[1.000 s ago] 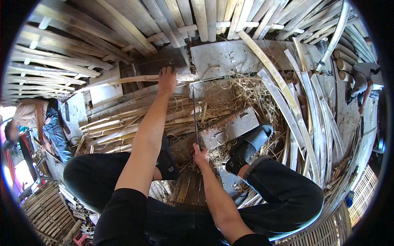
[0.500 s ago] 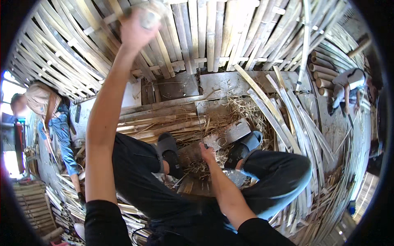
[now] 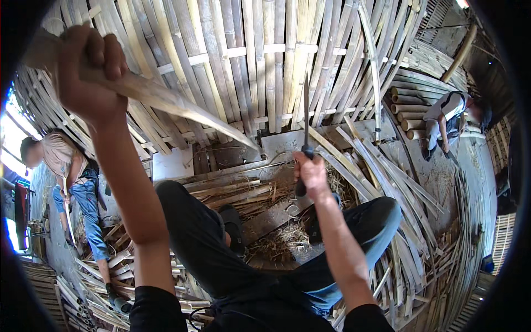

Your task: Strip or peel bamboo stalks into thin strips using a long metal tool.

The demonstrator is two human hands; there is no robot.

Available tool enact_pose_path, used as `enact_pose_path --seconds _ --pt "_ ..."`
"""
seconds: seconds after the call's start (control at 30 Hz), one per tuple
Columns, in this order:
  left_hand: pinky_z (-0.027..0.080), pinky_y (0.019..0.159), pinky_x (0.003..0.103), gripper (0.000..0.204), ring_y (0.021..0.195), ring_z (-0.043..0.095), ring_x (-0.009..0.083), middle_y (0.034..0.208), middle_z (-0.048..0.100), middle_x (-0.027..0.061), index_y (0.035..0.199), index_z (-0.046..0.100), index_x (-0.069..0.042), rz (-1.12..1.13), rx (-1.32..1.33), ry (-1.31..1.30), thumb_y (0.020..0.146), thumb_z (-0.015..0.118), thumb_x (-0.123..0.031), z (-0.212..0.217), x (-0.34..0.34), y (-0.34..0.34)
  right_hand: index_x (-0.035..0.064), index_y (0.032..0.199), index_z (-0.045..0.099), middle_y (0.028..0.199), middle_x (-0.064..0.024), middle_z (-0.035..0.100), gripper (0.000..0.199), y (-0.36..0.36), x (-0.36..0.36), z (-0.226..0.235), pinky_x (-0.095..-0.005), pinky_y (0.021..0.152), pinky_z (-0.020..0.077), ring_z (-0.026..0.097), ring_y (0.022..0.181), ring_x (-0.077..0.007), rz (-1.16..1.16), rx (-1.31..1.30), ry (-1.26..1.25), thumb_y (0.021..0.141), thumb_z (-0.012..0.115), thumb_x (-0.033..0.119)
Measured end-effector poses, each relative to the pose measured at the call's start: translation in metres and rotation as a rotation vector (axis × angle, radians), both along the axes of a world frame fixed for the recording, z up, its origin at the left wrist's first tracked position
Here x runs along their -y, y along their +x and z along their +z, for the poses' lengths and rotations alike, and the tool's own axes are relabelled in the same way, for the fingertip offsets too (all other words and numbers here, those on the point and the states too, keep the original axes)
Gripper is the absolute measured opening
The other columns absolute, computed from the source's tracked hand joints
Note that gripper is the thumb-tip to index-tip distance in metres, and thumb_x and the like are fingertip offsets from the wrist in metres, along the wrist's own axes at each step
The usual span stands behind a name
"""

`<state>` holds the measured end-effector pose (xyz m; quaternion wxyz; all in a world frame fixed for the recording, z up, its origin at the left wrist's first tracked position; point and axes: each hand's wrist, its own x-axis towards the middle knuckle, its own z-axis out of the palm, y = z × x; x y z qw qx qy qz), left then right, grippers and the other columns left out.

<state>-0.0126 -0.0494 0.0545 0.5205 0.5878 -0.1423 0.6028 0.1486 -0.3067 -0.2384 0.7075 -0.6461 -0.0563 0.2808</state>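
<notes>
Raised at the upper left, my left hand [image 3: 91, 83] is wrapped round a long split bamboo strip [image 3: 174, 102]. The strip slants down to the right, its narrow tip ending near the middle of the view. My right hand [image 3: 313, 176] grips the dark handle of a long, narrow knife [image 3: 306, 119], held upright with the blade pointing up. The blade stands to the right of the strip's tip, apart from it. Between my feet lie pale shavings [image 3: 290, 235] and a flat wooden board [image 3: 271, 221].
A slatted bamboo wall [image 3: 249, 66] rises ahead. Bamboo strips [image 3: 398, 171] are piled at my right, and cut pieces [image 3: 238, 193] lie ahead of my feet. One person [image 3: 69, 166] works at the left, another [image 3: 451, 119] at the right beside stacked bamboo poles [image 3: 412, 116].
My left hand has moved left and slightly down, bringing the bamboo strip into clear view. My right hand has risen from between my feet, and the knife now points up.
</notes>
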Motion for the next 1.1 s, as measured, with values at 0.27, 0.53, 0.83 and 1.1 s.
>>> enact_pose_path --seconds 0.27,0.53,0.83,1.1 --pt "0.034 0.047 0.026 0.011 0.045 0.036 0.0120 0.062 0.037 0.0012 0.093 0.048 -0.003 -0.483 -0.006 -0.182 0.088 0.052 -0.012 -0.104 -0.033 0.001 0.0004 0.098 0.066 0.077 -0.0238 0.066 0.034 0.035 0.085 -0.031 -0.0440 0.071 0.0525 0.065 0.076 -0.0353 0.276 0.759 -0.915 0.082 0.064 0.030" --pt "0.034 0.046 0.024 0.010 0.046 0.035 0.0096 0.060 0.038 0.0007 0.081 0.042 -0.007 -0.364 -0.044 -0.216 0.085 0.051 -0.009 -0.098 -0.017 0.003 -0.0055 0.086 0.060 0.072 -0.0223 0.064 0.040 0.002 0.046 -0.023 -0.0444 0.066 0.0521 0.062 0.066 -0.0418 0.348 0.885 -0.555 0.079 0.068 0.033" --pt "0.034 0.047 0.023 0.009 0.046 0.037 0.0086 0.062 0.038 0.0012 0.083 0.042 -0.006 -0.283 -0.045 -0.102 0.086 0.050 -0.009 -0.091 0.015 0.003 0.0058 0.073 0.056 0.062 -0.0019 0.054 0.023 -0.041 0.035 -0.037 -0.0340 0.047 0.0460 0.054 0.051 -0.0094 0.569 -0.636 -0.058 0.087 0.064 0.022" --pt "0.033 0.049 0.024 0.007 0.048 0.037 0.0086 0.064 0.038 0.0013 0.085 0.044 -0.006 -0.294 -0.052 -0.120 0.085 0.050 -0.010 -0.094 0.030 0.004 -0.0017 0.084 0.060 0.065 -0.0182 0.059 0.021 -0.049 0.047 -0.018 -0.0435 0.059 0.0481 0.060 0.061 -0.0349 0.653 0.484 -0.468 0.085 0.062 0.019"
